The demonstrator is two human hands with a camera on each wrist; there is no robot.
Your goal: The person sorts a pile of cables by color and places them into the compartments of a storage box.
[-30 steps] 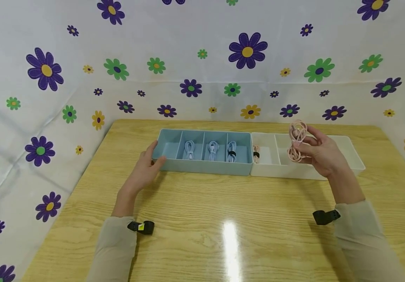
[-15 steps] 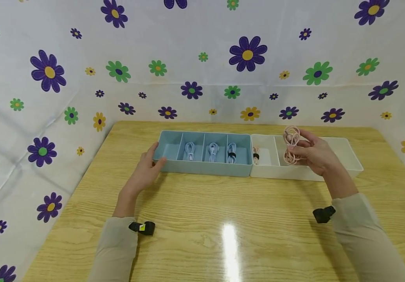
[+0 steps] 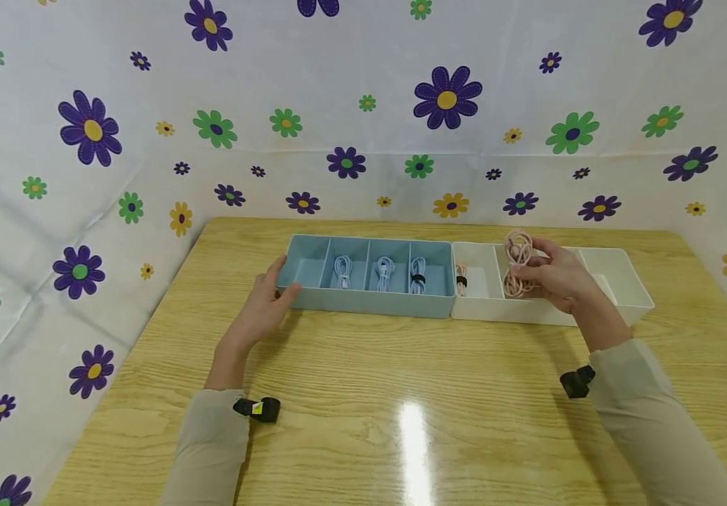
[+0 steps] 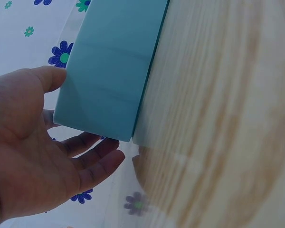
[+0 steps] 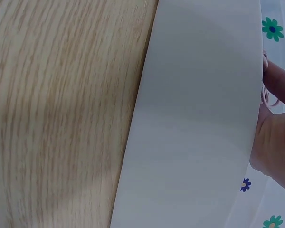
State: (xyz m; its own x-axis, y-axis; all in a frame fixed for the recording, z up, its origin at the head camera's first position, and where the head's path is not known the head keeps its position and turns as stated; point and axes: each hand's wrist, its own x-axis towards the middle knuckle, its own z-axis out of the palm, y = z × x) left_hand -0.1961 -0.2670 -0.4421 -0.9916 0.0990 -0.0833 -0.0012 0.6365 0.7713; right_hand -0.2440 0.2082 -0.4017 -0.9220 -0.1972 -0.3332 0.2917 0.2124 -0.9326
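A coiled pink cable [image 3: 518, 249] is pinched between the thumb and fingers of my right hand [image 3: 559, 277]. It hangs upright in the white box [image 3: 515, 310], its lower loops below the rim in the second compartment from the left. In the right wrist view, the white box's wall [image 5: 194, 114] hides most of the cable and fingertips. My left hand [image 3: 260, 302] rests at the left end of the blue box [image 3: 369, 301], thumb at the front rim and fingers along the end wall. In the left wrist view those fingers [image 4: 102, 170] are loosely bent and spread.
Blue-white cables [image 3: 342, 272] lie coiled in three blue compartments; the rightmost has a black strap. A strapped pink cable [image 3: 461, 280] lies in the white box's left compartment. Both boxes stand end to end on the wooden table [image 3: 363, 393], before a flowered cloth [image 3: 363, 126].
My right hand has moved left and down, lowering the pink cable from above the white box into its second compartment. My left hand has stayed at the blue box's end.
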